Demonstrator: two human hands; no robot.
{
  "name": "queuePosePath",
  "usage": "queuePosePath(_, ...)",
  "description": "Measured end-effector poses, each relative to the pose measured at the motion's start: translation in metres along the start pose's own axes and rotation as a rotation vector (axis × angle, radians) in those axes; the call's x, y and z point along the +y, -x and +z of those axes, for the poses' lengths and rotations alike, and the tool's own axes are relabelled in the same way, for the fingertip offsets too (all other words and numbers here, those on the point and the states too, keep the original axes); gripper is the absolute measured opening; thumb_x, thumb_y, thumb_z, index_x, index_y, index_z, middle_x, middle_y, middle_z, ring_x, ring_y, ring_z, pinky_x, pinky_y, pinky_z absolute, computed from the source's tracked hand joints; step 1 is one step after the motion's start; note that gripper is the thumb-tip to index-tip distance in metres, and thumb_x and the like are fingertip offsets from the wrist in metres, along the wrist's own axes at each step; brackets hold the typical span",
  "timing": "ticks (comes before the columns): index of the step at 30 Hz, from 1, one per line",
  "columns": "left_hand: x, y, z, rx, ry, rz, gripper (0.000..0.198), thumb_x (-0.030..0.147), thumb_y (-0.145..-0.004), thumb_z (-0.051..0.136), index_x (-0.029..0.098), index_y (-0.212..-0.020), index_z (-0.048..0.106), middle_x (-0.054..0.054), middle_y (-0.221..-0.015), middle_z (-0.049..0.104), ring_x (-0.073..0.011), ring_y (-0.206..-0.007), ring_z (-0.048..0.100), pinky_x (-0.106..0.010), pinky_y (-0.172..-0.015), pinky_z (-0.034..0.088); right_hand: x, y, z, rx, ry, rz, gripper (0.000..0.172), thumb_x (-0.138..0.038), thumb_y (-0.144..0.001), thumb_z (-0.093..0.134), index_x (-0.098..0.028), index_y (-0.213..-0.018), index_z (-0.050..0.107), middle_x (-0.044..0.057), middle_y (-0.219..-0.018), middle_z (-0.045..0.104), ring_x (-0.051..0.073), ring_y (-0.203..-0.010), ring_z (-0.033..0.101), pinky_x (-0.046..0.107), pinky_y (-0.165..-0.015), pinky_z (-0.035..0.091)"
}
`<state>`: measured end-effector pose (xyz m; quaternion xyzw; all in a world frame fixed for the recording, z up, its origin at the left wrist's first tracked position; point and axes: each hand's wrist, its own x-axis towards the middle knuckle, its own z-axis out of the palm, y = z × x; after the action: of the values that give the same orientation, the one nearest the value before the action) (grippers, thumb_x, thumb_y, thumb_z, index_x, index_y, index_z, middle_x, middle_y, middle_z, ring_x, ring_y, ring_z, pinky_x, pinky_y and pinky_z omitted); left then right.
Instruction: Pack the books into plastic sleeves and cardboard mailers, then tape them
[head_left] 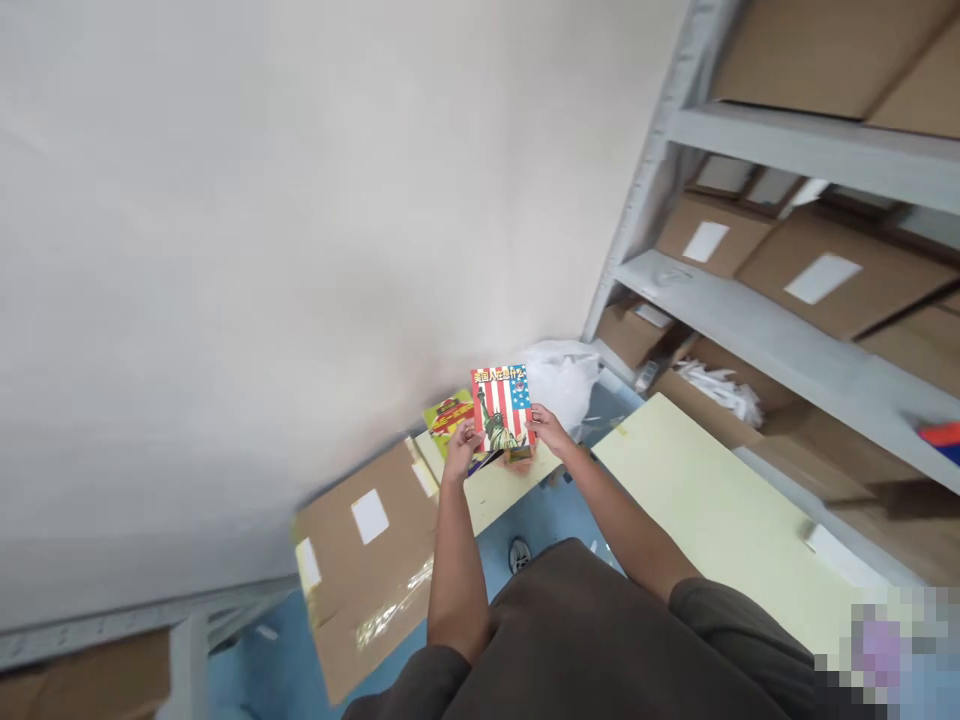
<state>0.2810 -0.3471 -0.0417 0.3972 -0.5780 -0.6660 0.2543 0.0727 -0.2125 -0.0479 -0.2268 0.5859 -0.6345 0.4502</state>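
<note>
My dark cloth shirt [592, 630] fills the nearest part of my view. Past it, flat brown cardboard [397, 550] bears shiny, wrinkled tape. My left hand [463, 447] grips the lower left of a thin, rectangular striped book [504, 412], my right hand [549, 428] its right edge, above the smooth, pale tabletop [491, 500]. Behind it show a yellow-green cover [442, 410] and a crumpled white plastic bag [568, 385].

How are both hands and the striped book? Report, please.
Left hand on lower left corner, right hand on right edge of striped book. Cover facing camera. Greenish book behind, partly hidden.
</note>
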Motion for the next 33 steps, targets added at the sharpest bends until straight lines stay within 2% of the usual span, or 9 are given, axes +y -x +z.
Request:
queuePosePath(4, 0.021, -0.008, 0.094, -0.287, 0.062, 0.01, 0.053, 0.045, -0.073, 0.079, 0.024, -0.12, 0.065, -0.005, -0.1, 0.077, -0.0226, -0.09, 0.075, -0.035, -0.08, 0.059, -0.022, 0.049, -0.086, 0.174, -0.085, -0.039, 0.047, -0.038, -0.071, 0.081, -0.027, -0.115, 0.066, 0.006, -0.114, 0.082, 0.029, -0.1, 0.079, 0.042, -0.082, 0.065)
queuePosePath(8, 0.027, 0.001, 0.199, -0.495, -0.01, -0.066, 0.061, 0.04, -0.071, 0.081, 0.024, -0.127, 0.067, -0.007, -0.107, 0.079, -0.0256, -0.094, 0.077, -0.036, -0.079, 0.06, -0.035, 0.114, -0.178, 0.334, -0.17, -0.108, 0.051, -0.04, -0.068, 0.086, -0.027, -0.113, 0.067, 0.006, -0.113, 0.082, 0.031, -0.1, 0.079, 0.042, -0.08, 0.064)
queuePosePath(13, 0.015, 0.031, 0.326, -0.701, -0.059, -0.082, 0.064, 0.036, -0.069, 0.083, 0.022, -0.129, 0.068, -0.009, -0.111, 0.076, -0.0243, -0.094, 0.075, -0.033, -0.077, 0.06, -0.036, 0.205, -0.276, 0.508, -0.261, -0.174, 0.054, -0.042, -0.067, 0.089, -0.028, -0.115, 0.07, 0.005, -0.107, 0.083, 0.03, -0.092, 0.079, 0.04, -0.075, 0.063)
queuePosePath(16, 0.003, 0.054, 0.393, -0.784, -0.092, -0.082, 0.059, 0.034, -0.07, 0.084, 0.021, -0.127, 0.07, -0.008, -0.112, 0.075, -0.022, -0.093, 0.073, -0.03, -0.075, 0.059, -0.033, 0.255, -0.321, 0.613, -0.302, -0.21, 0.054, -0.041, -0.067, 0.09, -0.028, -0.114, 0.07, 0.004, -0.103, 0.083, 0.028, -0.088, 0.079, 0.038, -0.072, 0.062)
queuePosePath(18, -0.004, 0.069, 0.431, -0.849, -0.114, -0.068, 0.057, 0.033, -0.072, 0.084, 0.021, -0.126, 0.07, -0.008, -0.111, 0.074, -0.0212, -0.094, 0.072, -0.029, -0.074, 0.059, -0.031, 0.286, -0.345, 0.682, -0.32, -0.223, 0.053, -0.04, -0.066, 0.091, -0.028, -0.113, 0.07, 0.003, -0.101, 0.083, 0.027, -0.087, 0.079, 0.037, -0.07, 0.062)
queuePosePath(21, -0.013, 0.085, 0.476, -0.941, -0.136, -0.051, 0.059, 0.034, -0.074, 0.085, 0.021, -0.13, 0.07, -0.008, -0.11, 0.074, -0.0201, -0.093, 0.072, -0.028, -0.074, 0.059, -0.03, 0.321, -0.373, 0.77, -0.333, -0.231, 0.052, -0.04, -0.065, 0.092, -0.028, -0.111, 0.07, 0.003, -0.1, 0.083, 0.027, -0.086, 0.078, 0.037, -0.07, 0.061)
queuePosePath(24, -0.021, 0.09, 0.506, -0.992, -0.176, -0.064, 0.063, 0.035, -0.074, 0.087, 0.02, -0.134, 0.07, -0.008, -0.109, 0.073, -0.0189, -0.089, 0.072, -0.029, -0.073, 0.06, -0.028, 0.339, -0.39, 0.833, -0.346, -0.235, 0.052, -0.04, -0.066, 0.092, -0.028, -0.111, 0.07, 0.004, -0.1, 0.083, 0.026, -0.086, 0.078, 0.036, -0.069, 0.061)
queuePosePath(28, -0.025, 0.076, 0.53, -1.04, -0.221, -0.088, 0.067, 0.033, -0.074, 0.088, 0.019, -0.137, 0.07, -0.009, -0.107, 0.075, -0.0196, -0.088, 0.073, -0.029, -0.072, 0.06, -0.026, 0.339, -0.397, 0.888, -0.367, -0.244, 0.052, -0.041, -0.066, 0.092, -0.028, -0.112, 0.07, 0.004, -0.1, 0.083, 0.026, -0.085, 0.077, 0.034, -0.067, 0.059)
queuePosePath(33, -0.025, 0.048, 0.549, -1.053, -0.269, -0.043, 0.065, 0.028, -0.076, 0.087, 0.018, -0.139, 0.073, -0.009, -0.105, 0.077, -0.0203, -0.089, 0.074, -0.027, -0.071, 0.06, -0.025, 0.32, -0.392, 0.948, -0.421, -0.254, 0.054, -0.042, -0.067, 0.092, -0.029, -0.114, 0.068, 0.004, -0.104, 0.082, 0.025, -0.087, 0.077, 0.033, -0.068, 0.059)
